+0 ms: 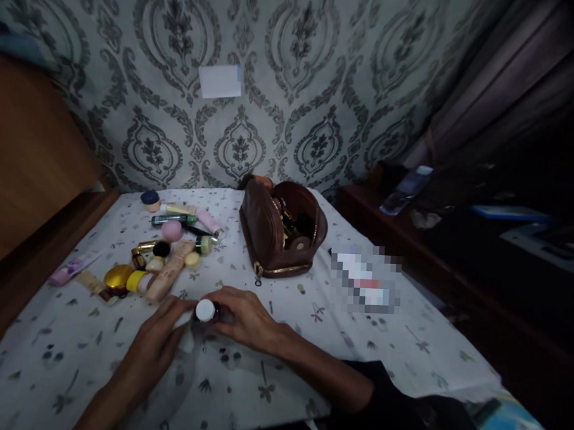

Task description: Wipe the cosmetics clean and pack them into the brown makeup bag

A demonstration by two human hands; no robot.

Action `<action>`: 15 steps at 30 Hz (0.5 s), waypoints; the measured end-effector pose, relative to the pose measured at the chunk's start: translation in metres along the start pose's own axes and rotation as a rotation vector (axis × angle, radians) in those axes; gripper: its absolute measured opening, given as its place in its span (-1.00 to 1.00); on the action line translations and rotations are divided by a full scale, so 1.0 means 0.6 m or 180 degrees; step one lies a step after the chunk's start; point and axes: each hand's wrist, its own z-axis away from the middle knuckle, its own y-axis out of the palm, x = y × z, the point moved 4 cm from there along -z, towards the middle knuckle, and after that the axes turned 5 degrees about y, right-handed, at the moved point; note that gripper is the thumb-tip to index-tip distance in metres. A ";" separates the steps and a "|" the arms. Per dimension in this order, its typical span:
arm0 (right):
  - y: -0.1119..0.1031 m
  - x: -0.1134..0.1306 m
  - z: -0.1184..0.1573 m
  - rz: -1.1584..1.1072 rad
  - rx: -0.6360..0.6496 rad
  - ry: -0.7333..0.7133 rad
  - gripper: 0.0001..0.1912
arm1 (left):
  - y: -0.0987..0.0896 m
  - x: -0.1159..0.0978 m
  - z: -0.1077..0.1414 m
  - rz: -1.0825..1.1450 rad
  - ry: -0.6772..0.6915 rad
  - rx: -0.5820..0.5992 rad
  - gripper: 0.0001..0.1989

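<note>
Grey damask wallpaper (242, 146) rises behind a table (273, 316) spread with a white printed cloth, and from where I stand the brown bag (260, 223) is the easiest thing to place everything by. It sits toward the back of the table with its top gaping and small things, some gold, showing inside; a white card (220, 81) is on the wall above and to its left. In front of the bag and a little to its left, the right hand (244, 314) pinches a dark bottle (205, 311) between thumb and fingers, white cap upward. The left hand (161, 330), farther left of the bag, is curled with its thumb and fingers closed on a pale, tissue-like piece (186, 335) right against the bottle; I cannot tell quite how that piece is folded. Off to the left of the bag lies a loose cluster: a long beige tube (170, 272), a round gold container (118, 278), a jar with a yellow lid (139, 283), a pink round item (172, 230), a green tube (172, 220) and, at the back, a jar with a dark lid (150, 201). To the right of the bag rests a pale object (366, 282), too blurred to name.
</note>
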 end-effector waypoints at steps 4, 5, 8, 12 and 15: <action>-0.014 0.010 0.002 0.0074 0.0009 -0.0083 -0.57 | 0.047 0.034 0.010 0.0112 -0.0061 0.0057 -0.63; -0.017 0.013 0.002 0.0094 0.0064 -0.0165 -0.54 | 0.057 0.042 0.013 0.0121 -0.0039 0.0055 -0.63; -0.024 0.021 0.000 0.0148 0.0361 -0.0399 -0.46 | 0.074 0.069 0.023 0.0108 -0.0008 0.0032 -0.60; -0.061 0.029 -0.004 -0.0235 0.0453 -0.0339 -0.50 | 0.080 0.087 0.028 0.0197 -0.0037 0.0180 -0.62; -0.130 0.042 -0.004 -0.0369 0.0017 -0.0126 -0.54 | 0.079 0.085 0.028 0.0295 -0.0002 0.0199 -0.64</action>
